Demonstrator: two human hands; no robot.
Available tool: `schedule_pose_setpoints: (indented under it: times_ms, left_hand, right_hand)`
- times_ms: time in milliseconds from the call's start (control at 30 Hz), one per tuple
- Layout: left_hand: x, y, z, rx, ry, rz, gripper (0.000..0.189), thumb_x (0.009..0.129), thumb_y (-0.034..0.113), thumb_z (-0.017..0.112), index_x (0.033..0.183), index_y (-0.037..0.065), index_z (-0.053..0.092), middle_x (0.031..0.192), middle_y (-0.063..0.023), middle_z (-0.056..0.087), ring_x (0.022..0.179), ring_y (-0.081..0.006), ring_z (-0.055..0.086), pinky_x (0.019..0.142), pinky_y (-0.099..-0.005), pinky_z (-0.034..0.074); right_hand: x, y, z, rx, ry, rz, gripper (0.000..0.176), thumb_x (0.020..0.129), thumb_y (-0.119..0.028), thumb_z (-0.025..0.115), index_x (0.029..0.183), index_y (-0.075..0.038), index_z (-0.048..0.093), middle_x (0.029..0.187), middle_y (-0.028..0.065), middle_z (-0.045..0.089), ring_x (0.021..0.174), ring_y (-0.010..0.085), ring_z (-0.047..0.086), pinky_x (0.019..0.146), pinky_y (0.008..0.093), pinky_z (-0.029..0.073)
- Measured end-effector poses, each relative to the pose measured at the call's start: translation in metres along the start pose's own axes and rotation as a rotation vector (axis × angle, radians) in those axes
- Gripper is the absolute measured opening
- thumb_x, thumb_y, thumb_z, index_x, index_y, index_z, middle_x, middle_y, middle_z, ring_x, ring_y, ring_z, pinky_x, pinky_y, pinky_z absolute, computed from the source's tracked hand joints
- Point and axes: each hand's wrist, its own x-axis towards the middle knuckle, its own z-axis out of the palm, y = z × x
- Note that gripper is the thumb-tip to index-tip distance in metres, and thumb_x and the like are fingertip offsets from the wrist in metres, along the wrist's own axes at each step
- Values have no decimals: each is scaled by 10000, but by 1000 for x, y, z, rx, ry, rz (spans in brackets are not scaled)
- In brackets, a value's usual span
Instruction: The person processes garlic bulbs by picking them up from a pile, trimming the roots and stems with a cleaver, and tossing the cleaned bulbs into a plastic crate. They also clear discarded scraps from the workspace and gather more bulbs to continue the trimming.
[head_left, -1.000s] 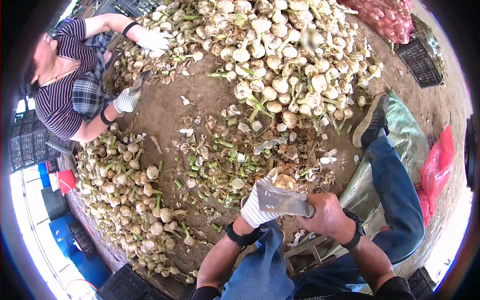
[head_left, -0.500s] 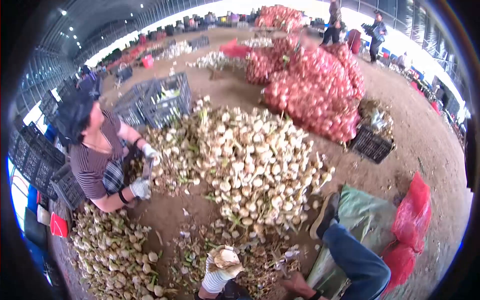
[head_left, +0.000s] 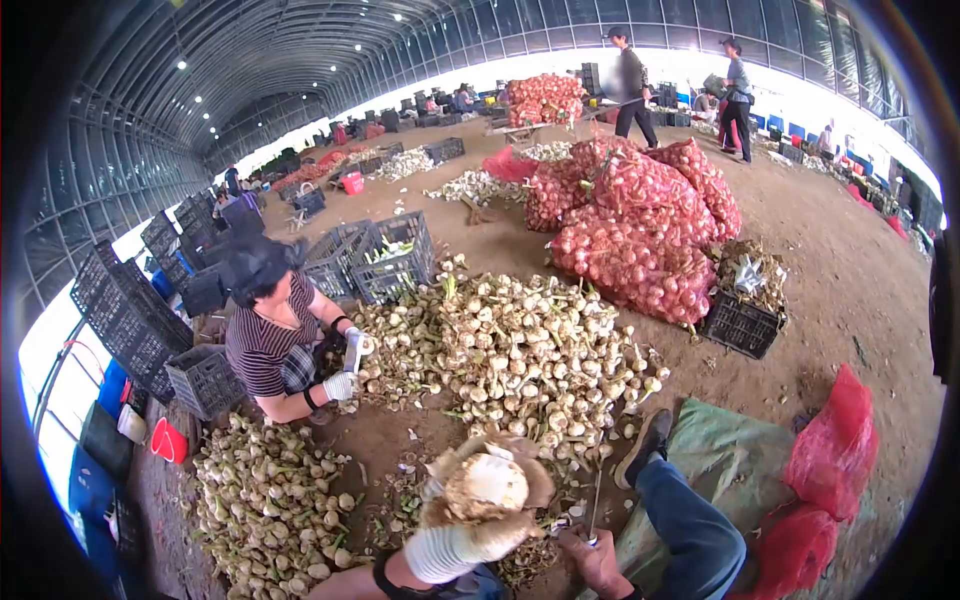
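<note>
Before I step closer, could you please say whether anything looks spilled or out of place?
Garlic trimmings litter the ground beyond the gloved left hand, looking untidy, though probably ordinary waste; nothing else stands out.

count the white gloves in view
3: one on the wearer's left hand, one on the co-worker's nearer hand, one on their farther hand. Distant ones may be hidden or too small to tell.

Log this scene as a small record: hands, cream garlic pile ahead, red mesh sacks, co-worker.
Left hand: striped white glove, grip around pale round garlic bulb
Right hand: bare, grip around metal knife
Cream garlic pile: ahead, loose bulbs, some green stalks
Red mesh sacks: filled, beyond pile
Co-worker: striped shirt, white gloves, left of pile
</note>
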Motion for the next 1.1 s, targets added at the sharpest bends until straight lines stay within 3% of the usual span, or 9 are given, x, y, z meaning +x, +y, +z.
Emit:
schedule_pose_setpoints:
  times_ms: [67, 100, 167, 233, 300, 433, 833, 900, 1100]
  left_hand:
    - [-8, 5, 39, 78, -19, 7, 689, 746, 136, 838, 1336, 52, 492, 1067, -152, 653, 946, -206, 646, 731, -316, 549]
    - [-14, 3, 55, -56, 48, -127, 757, 688, 127, 885, 1311, 53, 460, 1098, -33, 629, 1019, -128, 618, 919, -315, 514]
    - [-28, -43, 47, -10, -44, -16, 745, 891, 128, 689, 1531, 132, 307, 1199, -103, 646, 995, -231, 637, 939, -345, 513]
    - [-36, -51, 81, -3, 259, -71, 791, 733, 56, 827, 1382, 19, 377, 1080, -49, 629, 987, -128, 625, 850, -299, 540]
    - [-37, -91, 62, 345, 140, 83, 782, 769, -35, 768, 1408, 39, 323, 1068, -35, 624, 929, -101, 625, 804, -264, 539]
    - [-32, -95, 67, -51, 121, -101, 671, 809, -36, 749, 1363, 39, 377, 1039, -20, 646, 910, -96, 636, 796, -266, 550]
    - [-45, -73, 56, 1, 65, -170, 645, 836, 41, 758, 1369, 28, 396, 1106, -38, 642, 958, -103, 631, 846, -270, 533]
    - [-40, -69, 52, -380, 65, -173, 731, 879, 78, 663, 1518, 125, 311, 1072, -76, 663, 930, -193, 655, 751, -334, 562]
    - [-51, -64, 56, 18, 103, -162, 653, 831, 44, 763, 1370, 19, 395, 1167, -46, 623, 1020, -112, 613, 877, -272, 517]
  right_hand:
    - [-14, -5, -12, 82, -26, -67, 193, 886, -236, 702, 924, -53, 652, 599, -21, 544, 498, 62, 470, 461, 245, 363]
    - [-22, -7, -16, 161, -47, -123, 237, 883, -251, 709, 956, -26, 688, 646, -21, 585, 555, 48, 497, 523, 236, 391]
    - [-34, -18, -15, 180, -2, -107, 223, 903, -267, 687, 960, -52, 674, 684, -29, 591, 581, 49, 504, 529, 232, 384]
    - [-39, -21, -17, 196, 43, -88, 209, 923, -283, 665, 965, -78, 661, 721, -37, 597, 607, 49, 511, 534, 229, 376]
    - [-40, -14, -22, 272, 50, -145, 207, 937, -273, 649, 1009, -79, 665, 785, -47, 608, 641, 54, 515, 550, 230, 387]
    - [-49, -19, -15, 354, 17, -127, 364, 957, -385, 622, 1144, -72, 621, 835, -57, 613, 651, 60, 510, 572, 236, 408]
    - [-58, -35, 11, 478, -141, -77, 366, 900, -414, 688, 1014, -81, 586, 571, -20, 472, 447, 120, 452, 391, 269, 384]
    - [-61, -40, 15, 534, -211, -44, 357, 886, -400, 709, 991, -86, 577, 565, -21, 466, 438, 119, 449, 384, 274, 386]
    - [-55, -28, 17, 558, -273, -66, 347, 865, -389, 731, 961, -103, 559, 561, -28, 448, 434, 132, 449, 382, 286, 391]
